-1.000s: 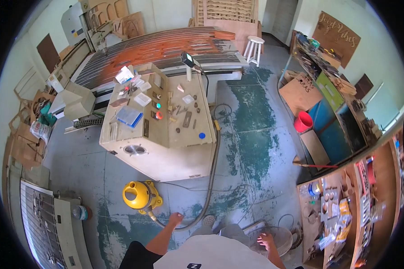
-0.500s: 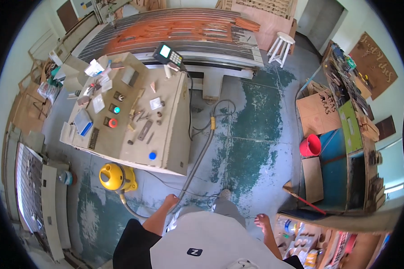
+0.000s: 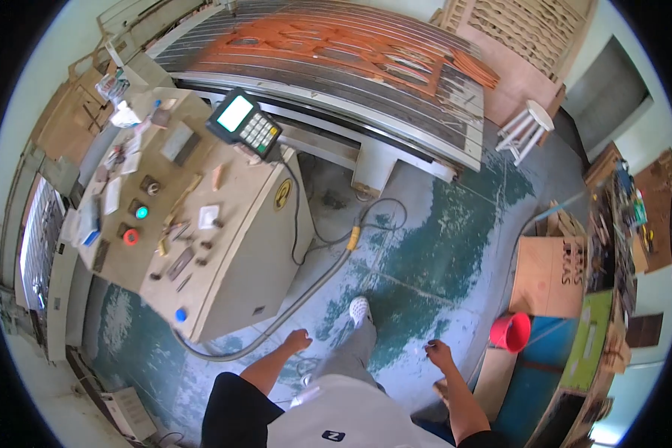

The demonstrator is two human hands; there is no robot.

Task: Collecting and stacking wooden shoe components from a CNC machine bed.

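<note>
Green and grey floor (image 3: pixel 440 243): runs ahead between cabinet and bucket, my widest moving room. Beige cabinet (image 3: pixel 239 265): hard edge at left. Yellow-collared hose (image 3: pixel 353 239): on the floor, near the left hand; I would step wide of it. Red bucket (image 3: pixel 510 332): beside the right hand, apart. Left hand (image 3: pixel 299 340), right hand (image 3: pixel 439 354): fingers bent, nothing seen held; whether closed, I cannot tell.

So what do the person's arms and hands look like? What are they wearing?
The left hand and right hand are bare, without gloves. The left sleeve is short, loose and black; the right sleeve looks black too, but only its edge shows. Rings are too small to tell.
</note>
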